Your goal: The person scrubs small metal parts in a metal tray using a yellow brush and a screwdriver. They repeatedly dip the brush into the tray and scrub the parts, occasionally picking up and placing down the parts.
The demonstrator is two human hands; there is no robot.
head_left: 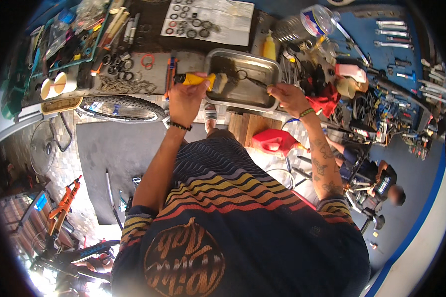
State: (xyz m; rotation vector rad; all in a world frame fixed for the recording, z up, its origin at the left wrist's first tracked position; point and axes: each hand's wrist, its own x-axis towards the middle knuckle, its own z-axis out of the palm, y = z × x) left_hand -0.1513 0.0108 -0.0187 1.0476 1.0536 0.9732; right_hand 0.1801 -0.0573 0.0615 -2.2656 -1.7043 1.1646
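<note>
My left hand [186, 103] is closed around a yellow-handled brush [203, 79], its pale bristles over the left part of a metal tray [248, 104]. Brownish liquid lies in the tray. At the tray's right rim, my right hand [290, 100] pinches a thin dark part with a ring [242, 74] at its far end. This part slants over the tray, with the ring near the bristles. I cannot make out its exact kind.
A sheet of paper [235, 24] bearing rings and seals lies behind the tray. A yellow bottle [269, 48] stands at its back right corner. Left are a chain [126, 85] and orange-and-black tool [171, 69]. A red jug [272, 142] sits below; another person [381, 180] is at right.
</note>
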